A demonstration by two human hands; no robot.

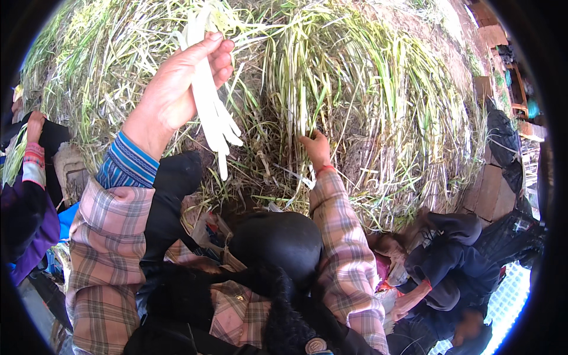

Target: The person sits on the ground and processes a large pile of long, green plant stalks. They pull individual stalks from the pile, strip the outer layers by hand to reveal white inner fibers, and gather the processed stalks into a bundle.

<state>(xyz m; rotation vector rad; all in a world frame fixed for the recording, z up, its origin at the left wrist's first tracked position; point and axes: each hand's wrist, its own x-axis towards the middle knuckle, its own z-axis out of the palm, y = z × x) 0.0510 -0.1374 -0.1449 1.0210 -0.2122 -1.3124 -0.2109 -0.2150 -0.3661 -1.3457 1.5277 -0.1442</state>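
Note:
My left hand (171, 86) is raised at the upper left, its fingers closed around a bundle of pale white stems (207, 104). Their loose ends hang down past my palm, and the tops reach the upper rim of the picture. Lower and to the right, my right hand (317, 148) pinches a light green stalk (303, 108) among the long leaves. Both hands are over a wide heap of green leafy stalks (381, 84), which has yellowed, dry leaves mixed in. The exact plant is unclear.
A smooth black rounded form (275, 246) lies between my forearms. At right sits a person in dark clothes (448, 266); at left, another person's hand (35, 126) is near green stalks (13, 157). Bricks (492, 191) and black plastic (505, 140) border the heap at right.

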